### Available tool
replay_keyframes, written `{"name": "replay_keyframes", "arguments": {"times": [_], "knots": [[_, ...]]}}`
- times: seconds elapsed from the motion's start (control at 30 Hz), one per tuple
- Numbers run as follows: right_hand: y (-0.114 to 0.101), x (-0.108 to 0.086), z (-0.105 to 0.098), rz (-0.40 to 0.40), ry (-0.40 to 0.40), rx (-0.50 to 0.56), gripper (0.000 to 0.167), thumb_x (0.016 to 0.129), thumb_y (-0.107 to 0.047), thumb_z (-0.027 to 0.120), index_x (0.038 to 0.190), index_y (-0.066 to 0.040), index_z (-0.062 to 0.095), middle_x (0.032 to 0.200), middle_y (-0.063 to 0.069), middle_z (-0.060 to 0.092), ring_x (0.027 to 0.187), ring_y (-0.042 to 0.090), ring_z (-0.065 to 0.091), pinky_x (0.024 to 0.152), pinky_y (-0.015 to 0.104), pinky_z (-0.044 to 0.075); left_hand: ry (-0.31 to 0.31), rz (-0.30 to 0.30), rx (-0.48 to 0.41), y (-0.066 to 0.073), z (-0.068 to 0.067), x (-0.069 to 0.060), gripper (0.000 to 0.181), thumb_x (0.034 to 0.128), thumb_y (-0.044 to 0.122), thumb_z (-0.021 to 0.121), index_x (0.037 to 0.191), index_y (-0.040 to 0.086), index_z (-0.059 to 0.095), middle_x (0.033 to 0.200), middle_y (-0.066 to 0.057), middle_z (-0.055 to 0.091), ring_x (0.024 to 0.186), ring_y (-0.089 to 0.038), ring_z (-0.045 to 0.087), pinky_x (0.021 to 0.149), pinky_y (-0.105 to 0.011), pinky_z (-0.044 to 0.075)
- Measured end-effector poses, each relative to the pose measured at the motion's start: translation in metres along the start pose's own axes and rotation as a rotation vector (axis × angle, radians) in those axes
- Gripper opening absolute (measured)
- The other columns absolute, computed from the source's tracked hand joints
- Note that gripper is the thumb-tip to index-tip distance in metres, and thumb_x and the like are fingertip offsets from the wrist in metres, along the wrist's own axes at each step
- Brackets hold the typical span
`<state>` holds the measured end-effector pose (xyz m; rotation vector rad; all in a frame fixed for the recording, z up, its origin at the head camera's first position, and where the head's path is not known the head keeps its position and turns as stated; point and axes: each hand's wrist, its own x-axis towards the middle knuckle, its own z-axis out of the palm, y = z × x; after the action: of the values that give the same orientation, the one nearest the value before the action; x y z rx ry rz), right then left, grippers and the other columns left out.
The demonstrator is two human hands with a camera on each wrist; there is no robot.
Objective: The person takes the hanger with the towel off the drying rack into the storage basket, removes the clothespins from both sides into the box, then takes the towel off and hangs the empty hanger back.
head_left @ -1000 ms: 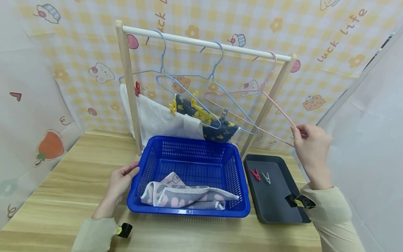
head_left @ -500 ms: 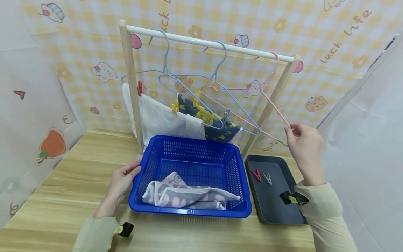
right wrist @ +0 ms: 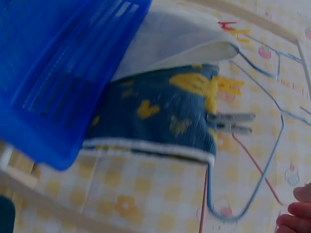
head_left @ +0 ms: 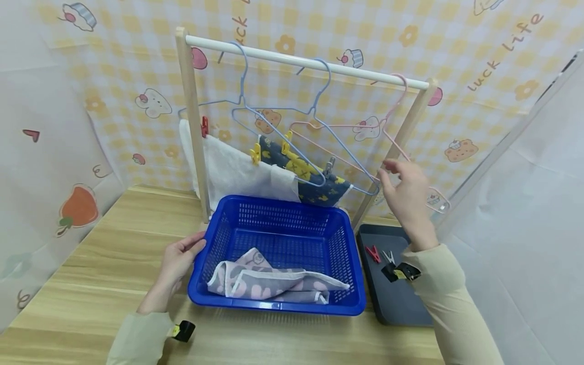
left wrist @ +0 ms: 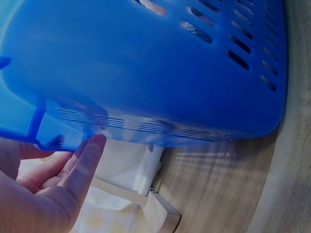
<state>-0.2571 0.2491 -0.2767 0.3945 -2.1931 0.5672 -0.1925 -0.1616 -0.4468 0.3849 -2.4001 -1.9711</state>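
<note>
In the head view, my left hand (head_left: 180, 258) grips the left rim of a blue plastic basket (head_left: 278, 306); in the left wrist view its fingertips touch the wall under the rim. A folded grey and pink towel (head_left: 274, 284) lies in the basket. My right hand (head_left: 407, 190) is in front of the pink hanger (head_left: 396, 144) and the rack's right post, fingers loosely bent, nothing seen in them. Two blue hangers (head_left: 347, 144) hang further left, one with a white towel (head_left: 237, 170), the other with a navy and yellow towel (head_left: 319, 190), both clipped with pegs.
A wooden rack with a white rail (head_left: 292, 58) stands behind the basket. To the right, a dark grey tray (head_left: 397, 309) holds a red peg (head_left: 373, 254) and a grey peg (head_left: 389, 257), partly covered by my right wrist strap. Printed cloth forms the backdrop.
My right hand has let go of the pink hanger's right corner and moved left, toward the rack post. The hanger has swung slightly. My left hand stays on the basket rim.
</note>
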Motion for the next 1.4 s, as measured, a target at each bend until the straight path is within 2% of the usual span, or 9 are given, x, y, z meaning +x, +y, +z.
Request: {"name": "replay_keyframes", "arguments": {"times": [0.1, 0.23, 0.37, 0.5, 0.7, 0.9, 1.0, 1.2, 1.4], "knots": [[-0.005, 0.009, 0.011, -0.018, -0.061, 0.056, 0.018, 0.085, -0.004, 0.067, 0.099, 0.007, 0.066, 0.093, 0.022, 0.067, 0.084, 0.034, 0.059, 0.070, 0.044, 0.049, -0.001, 0.005, -0.010, 0.000, 0.001, 0.000, 0.040, 0.0952, 0.013, 0.055, 0.129, -0.008, 0.050, 0.134, -0.023, 0.048, 0.082, 0.017, 0.048, 0.073, -0.006, 0.046], [-0.010, 0.018, 0.024, 0.009, -0.128, 0.114, 0.018, 0.085, -0.004, 0.067, 0.099, 0.007, 0.066, 0.092, 0.022, 0.067, 0.082, 0.034, 0.062, 0.069, 0.045, 0.052, 0.000, 0.014, -0.027, -0.001, 0.002, 0.000, 0.039, 0.0949, 0.012, 0.055, 0.128, -0.008, 0.051, 0.133, -0.023, 0.048, 0.082, 0.017, 0.049, 0.073, -0.006, 0.047], [-0.016, 0.025, 0.031, 0.105, -0.189, 0.160, 0.018, 0.087, -0.005, 0.065, 0.100, 0.007, 0.066, 0.090, 0.021, 0.068, 0.079, 0.032, 0.064, 0.070, 0.044, 0.055, 0.002, 0.019, -0.045, -0.001, 0.004, 0.000, 0.039, 0.0943, 0.010, 0.056, 0.127, -0.009, 0.050, 0.132, -0.024, 0.048, 0.081, 0.017, 0.050, 0.073, -0.006, 0.047], [-0.021, 0.031, 0.036, 0.199, -0.219, 0.164, 0.019, 0.090, -0.010, 0.063, 0.100, 0.005, 0.068, 0.087, 0.020, 0.068, 0.077, 0.030, 0.064, 0.068, 0.036, 0.055, 0.005, 0.018, -0.054, -0.002, 0.004, 0.000, 0.039, 0.0942, 0.010, 0.055, 0.127, -0.010, 0.050, 0.133, -0.024, 0.047, 0.081, 0.017, 0.050, 0.073, -0.006, 0.047], [-0.026, 0.035, 0.043, 0.280, -0.160, 0.181, 0.016, 0.090, -0.011, 0.064, 0.095, 0.003, 0.070, 0.081, 0.018, 0.069, 0.064, 0.015, 0.059, 0.054, 0.014, 0.042, 0.014, 0.020, -0.060, -0.002, 0.006, 0.000, 0.038, 0.0942, 0.010, 0.056, 0.127, -0.010, 0.051, 0.133, -0.025, 0.047, 0.082, 0.017, 0.050, 0.073, -0.007, 0.048], [-0.028, 0.038, 0.046, 0.314, -0.042, 0.299, 0.013, 0.088, -0.005, 0.065, 0.088, 0.007, 0.069, 0.077, 0.021, 0.067, 0.052, -0.004, 0.050, 0.049, 0.007, 0.043, 0.003, 0.017, -0.075, -0.002, 0.007, 0.000, 0.038, 0.0948, 0.010, 0.055, 0.127, -0.010, 0.050, 0.133, -0.024, 0.048, 0.084, 0.016, 0.051, 0.075, -0.006, 0.047], [-0.030, 0.042, 0.042, 0.311, 0.023, 0.381, 0.010, 0.087, 0.000, 0.064, 0.085, 0.009, 0.067, 0.073, 0.016, 0.067, 0.052, -0.003, 0.051, 0.051, 0.008, 0.046, -0.004, 0.018, -0.090, -0.001, 0.007, 0.000, 0.038, 0.0951, 0.010, 0.054, 0.127, -0.010, 0.050, 0.134, -0.024, 0.047, 0.085, 0.016, 0.050, 0.075, -0.006, 0.047], [-0.032, 0.055, 0.023, 0.332, 0.124, 0.522, 0.010, 0.086, 0.002, 0.063, 0.086, 0.012, 0.065, 0.064, -0.012, 0.060, 0.053, 0.002, 0.054, 0.054, 0.011, 0.049, 0.006, 0.015, -0.089, -0.003, 0.006, 0.000, 0.038, 0.0951, 0.010, 0.054, 0.127, -0.010, 0.050, 0.134, -0.024, 0.047, 0.082, 0.017, 0.050, 0.074, -0.006, 0.047], [-0.033, 0.059, 0.010, 0.332, 0.156, 0.525, 0.011, 0.087, 0.000, 0.063, 0.089, 0.011, 0.066, 0.065, -0.015, 0.060, 0.057, 0.005, 0.057, 0.057, 0.012, 0.050, 0.010, 0.014, -0.087, -0.004, 0.004, 0.001, 0.038, 0.0956, 0.010, 0.053, 0.128, -0.009, 0.050, 0.134, -0.024, 0.047, 0.083, 0.017, 0.050, 0.075, -0.005, 0.047]]}}
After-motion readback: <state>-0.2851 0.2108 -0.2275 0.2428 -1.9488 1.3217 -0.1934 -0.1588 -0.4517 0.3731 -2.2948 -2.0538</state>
